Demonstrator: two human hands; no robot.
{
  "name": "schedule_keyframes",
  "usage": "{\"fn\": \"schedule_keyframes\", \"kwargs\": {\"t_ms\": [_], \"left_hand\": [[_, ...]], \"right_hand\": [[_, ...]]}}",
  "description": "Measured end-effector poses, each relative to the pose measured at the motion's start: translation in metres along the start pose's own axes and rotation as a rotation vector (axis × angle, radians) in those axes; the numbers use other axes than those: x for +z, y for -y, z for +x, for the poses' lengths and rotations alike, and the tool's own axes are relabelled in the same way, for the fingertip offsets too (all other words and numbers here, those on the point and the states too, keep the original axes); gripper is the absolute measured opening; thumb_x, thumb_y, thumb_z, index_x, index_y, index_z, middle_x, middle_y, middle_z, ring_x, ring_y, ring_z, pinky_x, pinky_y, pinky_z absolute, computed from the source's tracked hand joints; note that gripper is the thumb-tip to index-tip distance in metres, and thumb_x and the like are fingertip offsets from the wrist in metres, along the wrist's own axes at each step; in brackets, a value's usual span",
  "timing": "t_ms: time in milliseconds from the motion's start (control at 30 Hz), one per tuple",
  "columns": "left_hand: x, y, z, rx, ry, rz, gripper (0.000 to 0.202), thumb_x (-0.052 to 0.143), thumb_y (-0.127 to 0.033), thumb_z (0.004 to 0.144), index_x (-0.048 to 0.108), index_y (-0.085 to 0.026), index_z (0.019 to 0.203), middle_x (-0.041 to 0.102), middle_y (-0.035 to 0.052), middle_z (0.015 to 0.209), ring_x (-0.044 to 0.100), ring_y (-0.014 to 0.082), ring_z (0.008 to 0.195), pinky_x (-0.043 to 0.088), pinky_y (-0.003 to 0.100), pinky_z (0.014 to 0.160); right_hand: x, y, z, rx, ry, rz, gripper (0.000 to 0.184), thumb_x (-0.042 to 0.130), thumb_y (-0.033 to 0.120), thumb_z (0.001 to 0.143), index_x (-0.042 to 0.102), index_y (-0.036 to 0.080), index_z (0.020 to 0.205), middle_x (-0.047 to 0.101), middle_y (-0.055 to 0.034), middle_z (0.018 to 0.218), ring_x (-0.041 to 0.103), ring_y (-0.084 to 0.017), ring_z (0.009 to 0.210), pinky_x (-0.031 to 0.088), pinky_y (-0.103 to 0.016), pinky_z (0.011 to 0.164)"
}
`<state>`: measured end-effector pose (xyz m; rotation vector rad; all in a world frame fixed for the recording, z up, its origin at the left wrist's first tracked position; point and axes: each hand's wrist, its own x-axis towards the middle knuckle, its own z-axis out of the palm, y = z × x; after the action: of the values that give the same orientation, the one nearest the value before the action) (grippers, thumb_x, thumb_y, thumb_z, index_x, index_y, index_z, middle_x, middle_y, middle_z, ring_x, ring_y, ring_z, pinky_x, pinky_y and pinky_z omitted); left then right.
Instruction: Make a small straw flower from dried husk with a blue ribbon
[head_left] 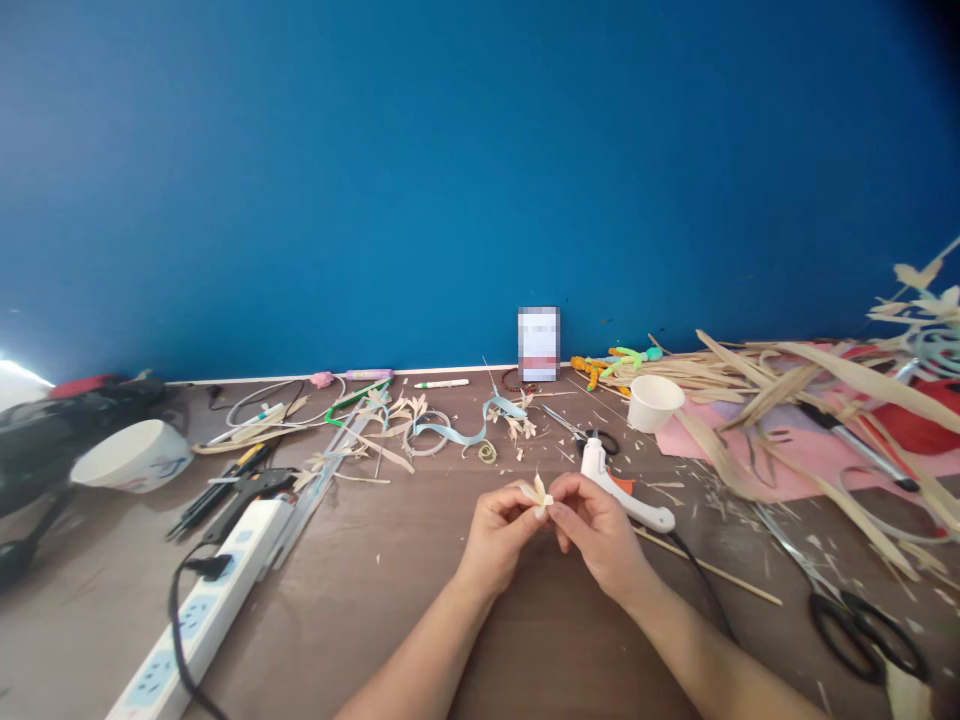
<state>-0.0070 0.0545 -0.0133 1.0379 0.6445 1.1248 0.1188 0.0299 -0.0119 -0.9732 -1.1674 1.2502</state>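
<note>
Between my two hands, over the near middle of the table, is a small cream-coloured flower (538, 492) with pointed petals, which look like strips of dried husk. My left hand (501, 528) pinches it from the left with thumb and forefinger. From the other side my right hand (592, 520) is closed, its thumb and fingertips on the flower's right edge. Just beyond my right hand lies a white glue gun (626, 490) with an orange trigger. The flower's underside is hidden by my fingers.
A white power strip (202, 610) with a black plug lies left, near a black glue gun (251, 495) and a white bowl (133, 456). Black-handled scissors (862, 630), a paper cup (655, 402) and heaped dried strips (757, 375) are right. Light-blue ribbon (457, 435) curls behind.
</note>
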Motion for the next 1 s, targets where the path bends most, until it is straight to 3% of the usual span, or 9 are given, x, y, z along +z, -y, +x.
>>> {"fn": "schedule_keyframes", "kwargs": {"t_ms": [300,433,700,867,1000], "left_hand": [[0.001,0.007,-0.001,-0.078,-0.027,-0.103,0.015,0.067,-0.027,0.065,0.06,-0.014,0.066,0.053,-0.0015,0.056,0.051,0.0108,0.05,0.043,0.024,0.049],[0.0,0.005,-0.001,-0.043,-0.018,-0.055,0.012,0.066,-0.025,0.066,0.061,-0.014,0.066,0.055,-0.0004,0.061,0.051,0.011,0.051,0.043,0.024,0.047],[-0.005,-0.002,-0.005,0.111,-0.042,0.237,0.008,0.064,-0.022,0.069,0.066,-0.015,0.064,0.052,0.0014,0.065,0.049,0.0116,0.062,0.04,0.024,0.062],[0.0,-0.011,-0.007,0.156,0.033,0.264,0.006,0.063,-0.019,0.069,0.068,-0.018,0.067,0.054,0.0025,0.068,0.051,0.0129,0.064,0.04,0.025,0.062],[0.001,-0.015,-0.006,0.117,0.038,0.23,0.004,0.064,-0.019,0.067,0.067,-0.019,0.065,0.054,0.0018,0.069,0.05,0.0117,0.061,0.04,0.024,0.058]], "right_hand": [[0.004,-0.003,0.0,0.083,0.028,0.157,0.021,0.058,0.036,0.074,0.047,0.019,0.078,0.047,0.0058,0.059,0.043,-0.006,0.044,0.036,-0.02,0.042],[0.005,-0.003,-0.001,0.114,0.038,0.196,0.02,0.059,0.035,0.074,0.047,0.019,0.078,0.046,0.0063,0.056,0.042,-0.007,0.044,0.036,-0.019,0.041],[0.005,-0.006,-0.002,0.112,0.04,0.232,0.017,0.059,0.034,0.075,0.05,0.02,0.079,0.045,0.0063,0.056,0.042,-0.007,0.044,0.036,-0.019,0.04],[0.004,-0.002,-0.001,0.137,0.066,0.293,0.02,0.062,0.035,0.072,0.05,0.02,0.076,0.046,0.0055,0.061,0.041,-0.006,0.043,0.036,-0.018,0.039],[0.003,0.0,-0.001,0.093,0.082,0.227,0.019,0.059,0.035,0.074,0.049,0.02,0.077,0.046,0.0054,0.061,0.042,-0.006,0.043,0.036,-0.019,0.04]]}}
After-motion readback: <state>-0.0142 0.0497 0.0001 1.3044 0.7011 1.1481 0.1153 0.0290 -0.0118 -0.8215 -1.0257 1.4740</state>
